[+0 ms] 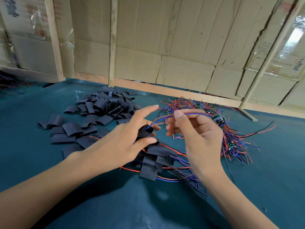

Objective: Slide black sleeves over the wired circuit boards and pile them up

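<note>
Counter: a teal mat is covering it, and it is carrying every item below.

Loose sleeves: a flat black heap is lying at the back left, strays spreading forward. These are looking thin, soft and very light; a squeeze on the edges should open a mouth.

Unsleeved boards: a tangle of red, blue and black leads is sitting on the right, just beyond the right hand. Snagging seems likely when lifting one out.

Finished pile: sleeved pieces are overlapping between the forearms, wires trailing out.

Left hand: it is gripping a black sleeve between thumb and fingers, mouth facing up, index finger extended.

Right hand: thumb and fingers are pinching the red-and-blue wire pair, whose free ends are entering the sleeve mouth.

Circuit board: small, green, rigid and probably fragile, it is hanging at the wires' far end; holding the wires near the board should steer best.

Hard to make out: board components are blurring, and the dark heap at the far left edge is cut off.
</note>
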